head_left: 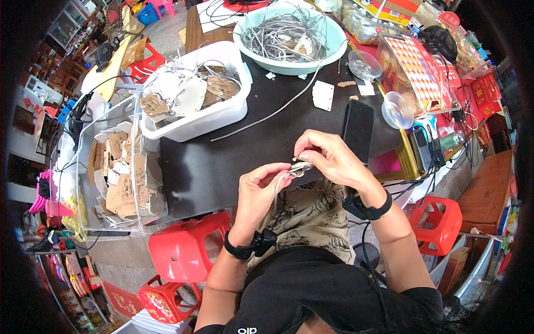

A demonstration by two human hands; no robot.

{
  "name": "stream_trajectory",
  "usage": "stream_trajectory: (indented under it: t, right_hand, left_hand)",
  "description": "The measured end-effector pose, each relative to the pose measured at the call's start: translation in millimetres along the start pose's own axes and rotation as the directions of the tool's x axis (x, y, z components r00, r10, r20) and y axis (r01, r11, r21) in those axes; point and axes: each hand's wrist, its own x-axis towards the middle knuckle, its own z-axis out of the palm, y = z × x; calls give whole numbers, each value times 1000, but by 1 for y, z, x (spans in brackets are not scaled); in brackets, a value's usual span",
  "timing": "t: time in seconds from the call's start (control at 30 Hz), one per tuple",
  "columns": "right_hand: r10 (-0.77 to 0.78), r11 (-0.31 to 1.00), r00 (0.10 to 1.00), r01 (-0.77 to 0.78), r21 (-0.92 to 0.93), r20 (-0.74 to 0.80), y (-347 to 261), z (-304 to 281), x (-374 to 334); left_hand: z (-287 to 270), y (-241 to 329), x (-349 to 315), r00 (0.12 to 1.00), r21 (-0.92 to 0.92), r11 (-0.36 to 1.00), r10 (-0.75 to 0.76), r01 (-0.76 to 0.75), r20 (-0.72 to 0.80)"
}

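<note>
Above my lap, at the table's near edge, both hands are close together around a small bundle. My left hand (260, 186) is closed, thumb and fingers pinching a thin grey cord (276, 192) that hangs down in a loop. Between the hands lies a small pale and silvery piece (300, 168), too small to name. My right hand (329, 158) pinches at its far side, with a tiny pale tip showing at the fingers. What exactly the right fingers grip is partly hidden.
A white tub (194, 131) holds white and brown cards with cords. Behind it stands a turquoise basin (328, 64) of grey cords; left is a clear bin (153, 222) of cardboard pieces. A black phone (359, 125) lies right of my hands. Red stools (178, 256) stand below.
</note>
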Motion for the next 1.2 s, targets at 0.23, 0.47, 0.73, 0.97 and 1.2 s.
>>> stream_trajectory:
  t: [0.23, 0.47, 0.73, 0.97, 1.2]
  right_hand:
    - [-435, 855, 899, 394, -338, -53, -12, 18, -10]
    - [-561, 765, 826, 491, -416, -57, -4, 37, -20]
    - [-538, 822, 842, 534, -196, 39, -11, 27, -19]
    - [-57, 984, 972, 16, -177, -228, -11, 13, -6]
    - [16, 996, 995, -24, -86, -95, -7, 15, -6]
  left_hand:
    - [3, -7, 2, 989, 44, 994, 101, -97, -107]
    - [10, -7, 0, 977, 132, 982, 154, -135, -147]
    - [13, -8, -2, 976, 63, 992, 115, -105, -187]
    - [20, 0, -8, 971, 113, 983, 162, -143, -175]
    - [16, 1, -9, 978, 148, 979, 162, -142, -133]
